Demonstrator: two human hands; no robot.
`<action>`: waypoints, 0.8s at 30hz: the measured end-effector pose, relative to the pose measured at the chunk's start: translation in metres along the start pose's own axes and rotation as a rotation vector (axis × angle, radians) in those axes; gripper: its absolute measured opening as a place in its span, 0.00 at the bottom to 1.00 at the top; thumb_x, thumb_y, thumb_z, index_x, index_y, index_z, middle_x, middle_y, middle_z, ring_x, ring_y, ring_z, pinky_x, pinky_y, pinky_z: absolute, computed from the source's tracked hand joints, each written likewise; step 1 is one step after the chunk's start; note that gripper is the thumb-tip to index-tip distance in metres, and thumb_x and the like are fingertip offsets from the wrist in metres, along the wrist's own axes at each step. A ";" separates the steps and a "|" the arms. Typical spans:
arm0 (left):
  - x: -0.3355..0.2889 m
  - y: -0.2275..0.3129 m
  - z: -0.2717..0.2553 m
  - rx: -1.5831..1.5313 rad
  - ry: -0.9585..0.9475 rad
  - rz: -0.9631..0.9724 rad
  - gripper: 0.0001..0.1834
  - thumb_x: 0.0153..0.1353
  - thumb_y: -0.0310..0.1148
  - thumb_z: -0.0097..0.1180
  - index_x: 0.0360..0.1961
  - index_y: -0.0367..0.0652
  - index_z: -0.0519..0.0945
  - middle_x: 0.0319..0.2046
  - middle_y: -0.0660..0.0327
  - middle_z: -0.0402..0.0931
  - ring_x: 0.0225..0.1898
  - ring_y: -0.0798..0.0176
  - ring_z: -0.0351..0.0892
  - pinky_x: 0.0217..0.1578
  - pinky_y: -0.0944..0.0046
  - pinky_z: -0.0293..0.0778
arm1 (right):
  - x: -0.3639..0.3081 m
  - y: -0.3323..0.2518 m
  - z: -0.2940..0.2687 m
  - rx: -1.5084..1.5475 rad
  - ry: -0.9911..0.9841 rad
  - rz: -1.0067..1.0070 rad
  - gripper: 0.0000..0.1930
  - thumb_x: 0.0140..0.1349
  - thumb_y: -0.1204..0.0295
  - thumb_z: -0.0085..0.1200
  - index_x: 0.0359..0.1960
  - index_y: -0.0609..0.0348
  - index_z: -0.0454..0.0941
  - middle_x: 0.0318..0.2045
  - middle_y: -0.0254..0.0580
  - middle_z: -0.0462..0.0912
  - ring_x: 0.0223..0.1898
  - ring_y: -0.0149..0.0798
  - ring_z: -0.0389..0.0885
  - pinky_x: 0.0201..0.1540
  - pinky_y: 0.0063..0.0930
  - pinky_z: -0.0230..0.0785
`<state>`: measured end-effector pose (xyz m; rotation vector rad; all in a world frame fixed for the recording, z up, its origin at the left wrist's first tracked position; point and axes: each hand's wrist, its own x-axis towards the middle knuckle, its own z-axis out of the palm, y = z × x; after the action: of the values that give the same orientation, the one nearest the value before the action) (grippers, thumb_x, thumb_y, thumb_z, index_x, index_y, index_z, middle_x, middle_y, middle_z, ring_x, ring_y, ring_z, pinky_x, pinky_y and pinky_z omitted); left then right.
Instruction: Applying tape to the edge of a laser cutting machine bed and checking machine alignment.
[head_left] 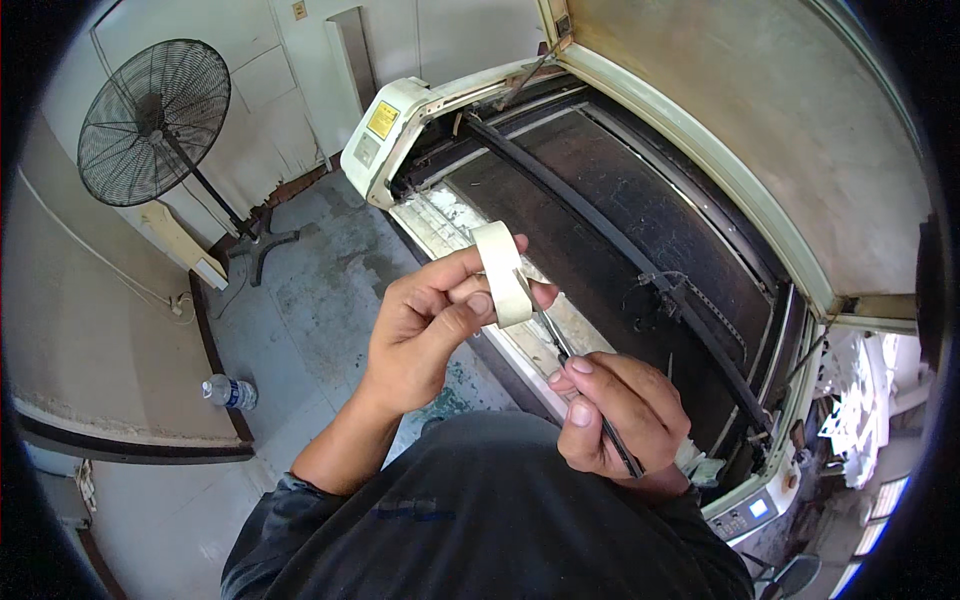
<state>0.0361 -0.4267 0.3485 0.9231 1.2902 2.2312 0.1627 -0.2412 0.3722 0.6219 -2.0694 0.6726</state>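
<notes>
While the L hand grips a cream roll of tape, w/ index & middle fingers through the ring & thumb against its near side, the R hand pinches a slim dark metal tool btwn thumb & fingers. Hands are apart from each other, R hand lower & to the right. Tool slants up-left, its tip at the right side of the tape; too small to tell for sure if it's tweezers or a knife, or if the tip actually touches.

Tape is held up in the air, over the pale front ledge of a big cream machine. Machine's lid is raised; below it, a dark flat bed w/ a long black beam running diagonally across. Yellow label on the far-left corner, control panel w/ lit screen at the near-right one.

Off to the left, a black stand fan near the wall, plus a clear plastic bottle on the worn grey-blue floor. Person's dark shirt fills the bottom ctr.
</notes>
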 end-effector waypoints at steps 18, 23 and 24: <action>0.008 -0.009 0.005 0.080 0.041 0.023 0.29 0.79 0.33 0.52 0.74 0.26 0.68 0.51 0.44 0.87 0.57 0.53 0.86 0.64 0.52 0.76 | -0.002 0.013 0.003 0.018 -0.026 0.006 0.14 0.69 0.77 0.56 0.53 0.72 0.82 0.39 0.51 0.86 0.36 0.42 0.92 0.40 0.34 0.86; 0.010 -0.010 0.006 0.093 0.044 0.032 0.29 0.79 0.33 0.52 0.74 0.25 0.68 0.51 0.44 0.87 0.57 0.53 0.86 0.65 0.52 0.76 | -0.005 0.021 0.017 0.001 0.112 -0.027 0.15 0.66 0.75 0.59 0.50 0.70 0.88 0.34 0.47 0.87 0.29 0.37 0.89 0.28 0.26 0.82; 0.010 -0.010 0.006 0.091 0.050 0.029 0.29 0.79 0.33 0.52 0.74 0.25 0.68 0.51 0.44 0.87 0.57 0.53 0.86 0.65 0.51 0.76 | -0.006 0.022 0.018 0.011 0.118 -0.020 0.15 0.66 0.75 0.59 0.50 0.70 0.88 0.34 0.47 0.87 0.29 0.36 0.89 0.27 0.26 0.82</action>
<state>0.0335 -0.4113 0.3452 0.9292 1.4195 2.2472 0.1418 -0.2361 0.3537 0.5935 -1.9493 0.6931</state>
